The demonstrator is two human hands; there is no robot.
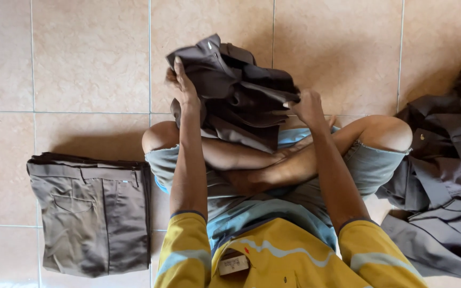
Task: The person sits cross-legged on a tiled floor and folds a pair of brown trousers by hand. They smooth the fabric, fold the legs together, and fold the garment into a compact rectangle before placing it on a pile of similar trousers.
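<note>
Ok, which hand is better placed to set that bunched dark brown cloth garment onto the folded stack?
Probably the left hand: the folded brown trousers stack lies on its side; the right hand grips the bunched dark brown garment farther away.

Setting: indoor floor of a home or small garment workroom; cannot tell which. Evidence: glossy beige ceramic floor tiles (81, 53) with thin grout lines; a neat stack of folded brown trousers (92, 213) at one side; a loose heap of unfolded dark brown garments (449, 160) opposite. The person sits cross-legged directly on the tiles.
</note>
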